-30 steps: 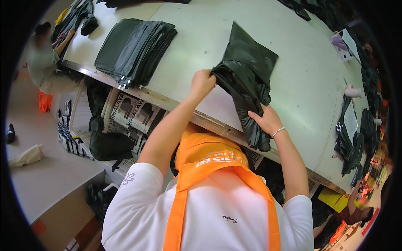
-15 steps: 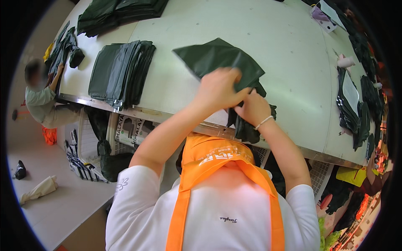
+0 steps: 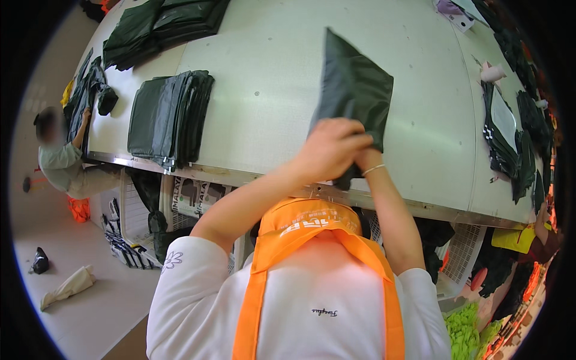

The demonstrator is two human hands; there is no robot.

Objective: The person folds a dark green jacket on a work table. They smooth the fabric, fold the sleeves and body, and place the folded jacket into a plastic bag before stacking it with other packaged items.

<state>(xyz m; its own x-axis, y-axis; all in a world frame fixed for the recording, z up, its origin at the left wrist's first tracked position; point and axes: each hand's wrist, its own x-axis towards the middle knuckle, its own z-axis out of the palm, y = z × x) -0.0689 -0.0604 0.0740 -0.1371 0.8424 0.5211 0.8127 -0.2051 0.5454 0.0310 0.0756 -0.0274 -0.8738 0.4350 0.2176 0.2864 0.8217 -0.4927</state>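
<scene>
A dark green, slightly shiny fabric piece [image 3: 358, 84] stands up over the table, its narrow corner pointing away from me. My left hand [image 3: 337, 147] closes on its lower edge, fingers curled across to the right. Close against it is my right hand [image 3: 367, 158], whose fingers are hidden behind the left hand and the fabric. A white band circles my right wrist. Below both hands, a dark end of fabric hangs at the table's front edge.
A neat stack of dark green pieces [image 3: 170, 117] lies left on the pale table [image 3: 252, 126], with a larger pile [image 3: 162, 27] beyond it. Dark bundles [image 3: 501, 132] and a white roll [image 3: 493, 73] lie right. Another person [image 3: 60, 156] works at far left. Baskets [image 3: 462, 258] sit below.
The fabric piece has swung from lying spread to the left to standing more upright. My left hand has moved down and right across my right hand, covering its fingers.
</scene>
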